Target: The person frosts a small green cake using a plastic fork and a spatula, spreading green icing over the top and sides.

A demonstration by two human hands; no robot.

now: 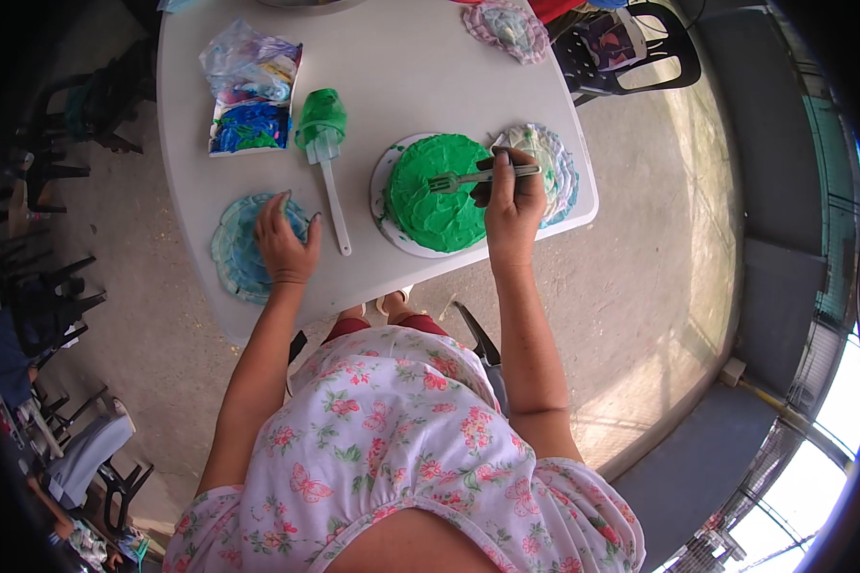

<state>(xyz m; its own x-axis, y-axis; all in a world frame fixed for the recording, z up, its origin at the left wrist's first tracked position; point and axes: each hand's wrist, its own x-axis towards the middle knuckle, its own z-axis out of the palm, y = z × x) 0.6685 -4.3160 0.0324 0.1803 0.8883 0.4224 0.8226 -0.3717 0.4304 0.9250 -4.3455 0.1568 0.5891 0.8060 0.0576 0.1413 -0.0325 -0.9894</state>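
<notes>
A round cake (440, 215) covered in rough green frosting sits on a white round board (380, 181) near the table's front right. My right hand (516, 191) is closed around the handle of a fork (463, 180). The fork's tines are over the top of the cake; whether they touch the frosting I cannot tell. My left hand (285, 239) lies with fingers spread on a blue, frosting-smeared round piece (239, 250) at the left. Between the hands lies a spatula (333, 205) with a white handle and a green-smeared head.
A shallow box (248, 129) smeared with blue and green, with a crumpled plastic bag (244, 57), lies at the back left. A whitish ruffled round piece (556, 172) is beside the cake, a pink one (508, 29) farther back. A black chair (640, 48) stands beyond the table (392, 67).
</notes>
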